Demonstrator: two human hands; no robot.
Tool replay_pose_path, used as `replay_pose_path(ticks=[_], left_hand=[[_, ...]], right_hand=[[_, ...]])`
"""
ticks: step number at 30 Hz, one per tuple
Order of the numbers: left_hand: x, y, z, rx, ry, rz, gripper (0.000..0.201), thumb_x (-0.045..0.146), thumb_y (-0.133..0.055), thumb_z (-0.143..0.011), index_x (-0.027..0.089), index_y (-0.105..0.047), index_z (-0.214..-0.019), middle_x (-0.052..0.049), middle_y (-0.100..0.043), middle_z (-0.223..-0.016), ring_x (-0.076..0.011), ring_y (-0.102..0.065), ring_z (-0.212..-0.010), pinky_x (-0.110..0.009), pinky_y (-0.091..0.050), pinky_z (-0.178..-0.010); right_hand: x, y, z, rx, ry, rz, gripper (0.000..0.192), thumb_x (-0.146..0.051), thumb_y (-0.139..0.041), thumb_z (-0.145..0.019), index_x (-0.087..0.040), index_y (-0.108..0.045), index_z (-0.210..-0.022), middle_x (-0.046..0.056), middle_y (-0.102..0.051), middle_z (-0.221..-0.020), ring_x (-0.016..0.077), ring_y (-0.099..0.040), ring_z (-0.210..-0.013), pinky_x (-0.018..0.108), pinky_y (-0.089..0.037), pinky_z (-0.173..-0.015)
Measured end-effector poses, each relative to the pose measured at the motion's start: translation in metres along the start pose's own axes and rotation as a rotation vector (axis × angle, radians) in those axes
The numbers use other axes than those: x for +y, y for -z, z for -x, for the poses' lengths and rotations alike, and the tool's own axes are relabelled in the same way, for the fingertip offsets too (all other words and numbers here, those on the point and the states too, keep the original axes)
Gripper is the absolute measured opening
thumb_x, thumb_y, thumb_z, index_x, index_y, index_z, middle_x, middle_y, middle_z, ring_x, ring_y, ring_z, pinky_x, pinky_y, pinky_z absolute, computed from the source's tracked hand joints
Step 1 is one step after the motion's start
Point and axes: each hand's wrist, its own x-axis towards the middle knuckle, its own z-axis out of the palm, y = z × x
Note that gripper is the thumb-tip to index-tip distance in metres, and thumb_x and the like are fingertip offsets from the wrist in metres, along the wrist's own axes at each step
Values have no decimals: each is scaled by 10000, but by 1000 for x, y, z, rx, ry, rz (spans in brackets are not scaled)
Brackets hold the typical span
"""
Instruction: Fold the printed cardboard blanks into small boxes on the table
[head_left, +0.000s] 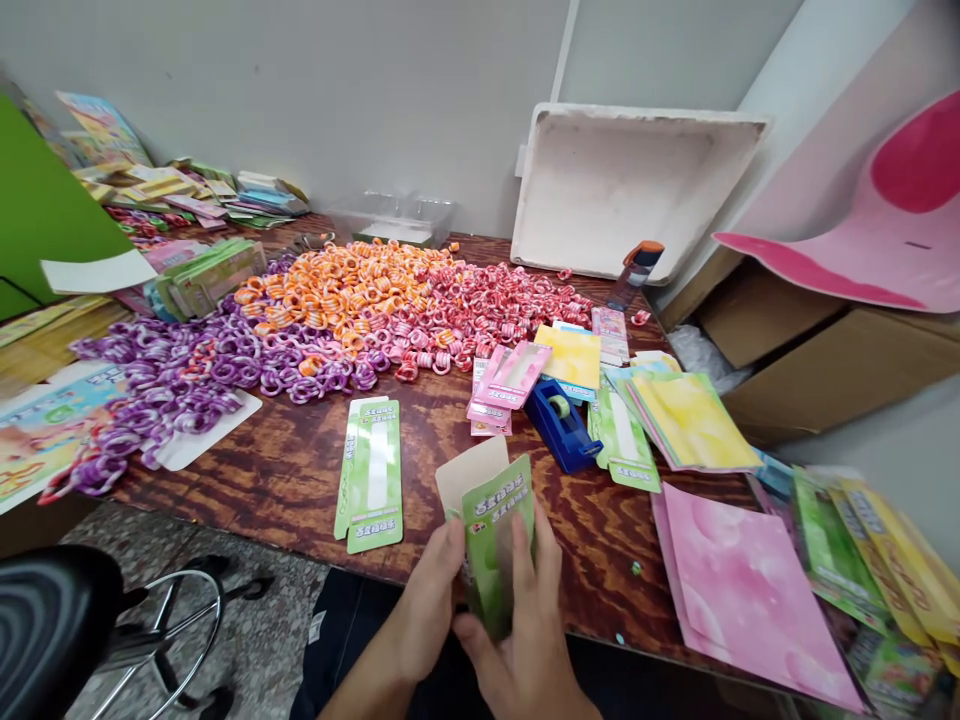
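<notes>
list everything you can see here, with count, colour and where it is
green box: one, green with a tan flap, partly folded, held over the table's near edge
flat green box blanks: a small overlapping stack, green and white, on the table left of the hands
ring piles: three heaps, purple at left, orange in the middle, red at right, across the back of the table
tape dispenser: one, blue, right of centre
pink box blanks: a few, behind the dispenser
card sheets: many, pink, yellow and green, along the right side
foam tray: one, white, leaning on the wall
table: one, brown wood grain
stool: one, black, lower left
left hand: on the box's left side
right hand: on the box's right side
</notes>
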Motion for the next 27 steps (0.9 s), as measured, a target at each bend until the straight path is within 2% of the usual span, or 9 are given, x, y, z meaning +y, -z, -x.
replay_pose_path(ticks=[3,5,10,15,18,21,22,25,27], left_hand=[[4,-5,-4,51,-15,88,602,703,-664,-894,198,-798,-1194,-87,-799,-1202,-345,-626,-1345,-465,-453,-1202],[10,-10,-6,80,-30,98,474,632,-710,-885,210,-832,-1061,-59,-825,-1093,-338,-676,-1270,-448,-488,-1161],[33,-21,-10,-58,125,118,292,441,-807,-736,150,-819,-730,-83,-822,-861,-373,-733,-1079,-446,-547,-1039],[43,-19,-10,-128,199,148,252,377,-768,-715,139,-827,-776,-67,-806,-776,-302,-750,-879,-368,-560,-908],[40,-16,-10,-177,206,175,241,329,-721,-735,129,-824,-821,-57,-805,-770,-247,-733,-778,-309,-544,-788],[36,-15,-12,-180,295,101,284,373,-698,-724,123,-811,-796,-68,-782,-715,-256,-719,-726,-332,-543,-748],[35,-15,-14,-167,315,79,302,403,-693,-720,130,-805,-782,-70,-775,-705,-271,-722,-741,-352,-550,-769],[34,-15,-16,-120,301,68,321,444,-678,-715,154,-791,-790,-70,-779,-749,-302,-733,-873,-385,-553,-875],[34,-14,-17,-107,286,50,352,482,-665,-759,161,-788,-834,-75,-785,-806,-310,-724,-958,-394,-543,-925]], right_hand=[[-2,10,-4,115,-29,-157,859,-592,-515,-1028,-192,-137,-1687,220,-389,-1540,347,-491,-1410,508,-544,-1057],[-3,25,-13,155,-5,-142,721,-455,-571,-1031,-206,-273,-1639,169,-479,-1409,289,-505,-1329,448,-525,-1058],[-3,53,-37,-17,172,-114,512,-286,-578,-1029,-250,-441,-1521,122,-372,-1527,239,-405,-1441,391,-423,-1175],[-8,51,-47,16,208,-163,567,-303,-592,-1033,-267,-403,-1566,119,-240,-1647,234,-438,-1461,373,-438,-1189],[-10,57,-62,-180,58,-439,385,-493,-537,-1061,-276,-626,-1366,105,-536,-1458,235,-622,-1277,333,-567,-1013],[-10,63,-76,-348,-5,-457,208,-401,-591,-1053,-279,-727,-1152,67,-681,-1254,218,-676,-1168,326,-572,-974],[-10,62,-77,-271,12,-368,172,-322,-634,-1033,-276,-707,-1181,72,-660,-1304,225,-647,-1224,346,-546,-1026],[-16,57,-73,89,212,-36,490,-132,-671,-966,-235,-529,-1423,129,-519,-1463,257,-506,-1384,426,-433,-1147],[-21,54,-68,94,347,157,549,-94,-618,-969,-168,-459,-1489,157,-514,-1437,288,-442,-1397,481,-336,-1181]])
